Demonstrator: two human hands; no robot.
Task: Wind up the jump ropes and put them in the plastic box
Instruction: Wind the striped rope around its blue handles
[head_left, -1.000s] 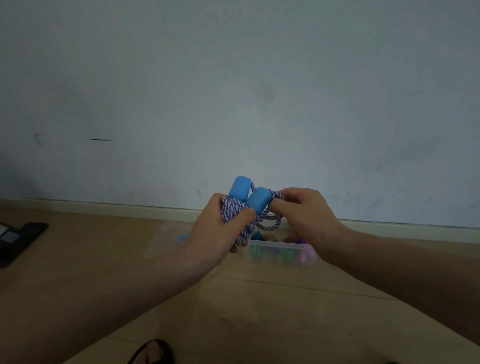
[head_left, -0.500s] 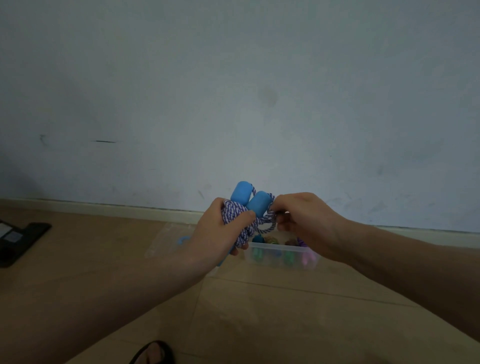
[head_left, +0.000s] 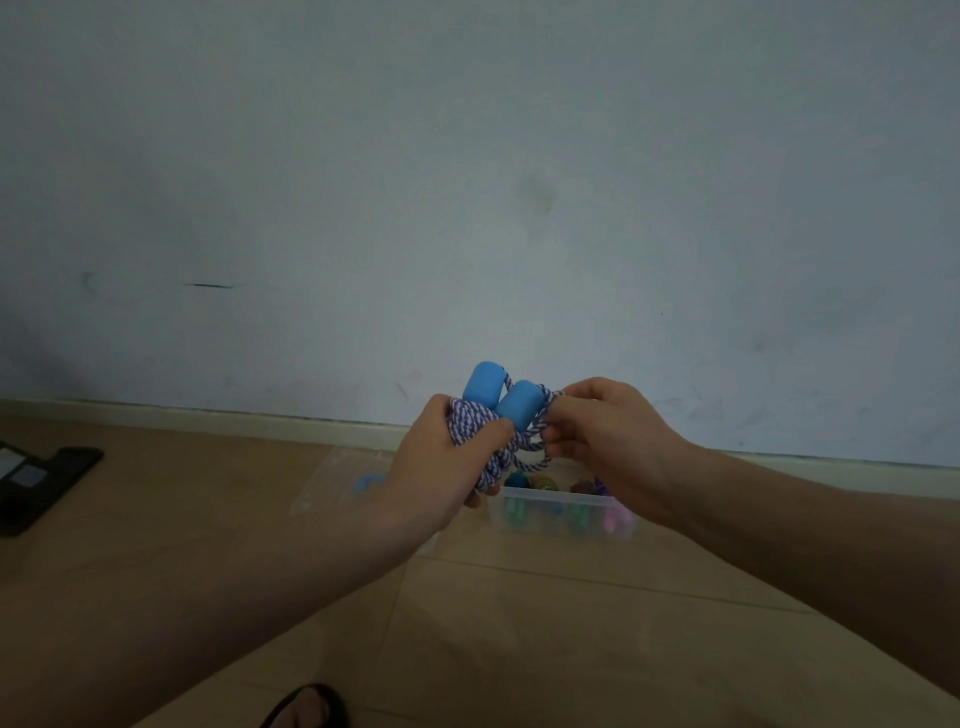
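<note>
Both hands have kept the bundle raised while the right hand shifted its pinch lower on a loose loop. Head view: the left hand grips the jump rope, purple-white twisted cord wound around two blue foam handles, above the plastic box on the floor.

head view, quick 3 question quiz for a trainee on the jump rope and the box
1. True or false: the blue handles stick up above the left hand.
2. What does the right hand pinch? A) a rope loop B) the lid C) a handle
3. Where is the plastic box: on the floor or in a hand?

Key: 1 true; 2 A; 3 on the floor
</note>
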